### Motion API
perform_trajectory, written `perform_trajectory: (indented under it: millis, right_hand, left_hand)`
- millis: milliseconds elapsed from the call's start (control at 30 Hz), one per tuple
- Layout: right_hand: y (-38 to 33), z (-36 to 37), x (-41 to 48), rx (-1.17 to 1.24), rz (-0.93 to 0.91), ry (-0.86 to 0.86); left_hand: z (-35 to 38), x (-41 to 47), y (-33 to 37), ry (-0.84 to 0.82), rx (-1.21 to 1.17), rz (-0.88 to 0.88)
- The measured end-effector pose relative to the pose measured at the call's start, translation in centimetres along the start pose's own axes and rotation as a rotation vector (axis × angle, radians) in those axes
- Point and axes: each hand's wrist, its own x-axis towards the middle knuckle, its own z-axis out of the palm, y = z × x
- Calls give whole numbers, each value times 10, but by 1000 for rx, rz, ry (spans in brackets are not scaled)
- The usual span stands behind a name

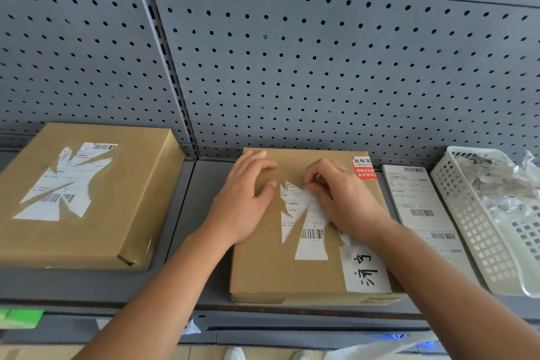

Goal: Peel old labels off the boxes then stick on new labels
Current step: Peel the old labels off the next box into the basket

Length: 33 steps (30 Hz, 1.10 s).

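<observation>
Cardboard box [286,275], brown and flat, lies on the grey metal shelf [204,213] at 6 o'clock in our view. Its old label [306,225] is white paper torn into jagged strips. One barcode shows, but the small print is unreadable.

At the box's 1 o'clock corner we read "此标签" on a red-and-white sticker [363,168]. At 5 o'clock is a white slip [366,272] with large black handwritten characters, its top under the right forearm.

The left hand [242,199] lies flat on the lid, fingers spread. The right hand [342,199] pinches the old label's upper edge.

At 9 o'clock a second box [87,237] bears a ragged label remnant [65,184]. At 3 o'clock are printed label sheets [420,207], then a white perforated plastic basket [479,231] with crumpled, indistinct contents.
</observation>
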Motion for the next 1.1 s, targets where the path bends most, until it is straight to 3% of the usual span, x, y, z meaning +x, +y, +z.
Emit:
perform_trajectory:
  millis: [533,900,1100]
  right_hand:
    - [5,-25,-53,315,194,58]
    - [4,-53,-53,583,260,341]
    - [9,-52,-38,462,315,251]
  left_hand:
    - [-3,0,3,-38,16,-14]
    - [-3,-1,3,-41,23,-11]
    - [-2,0,2,-38,17,-7]
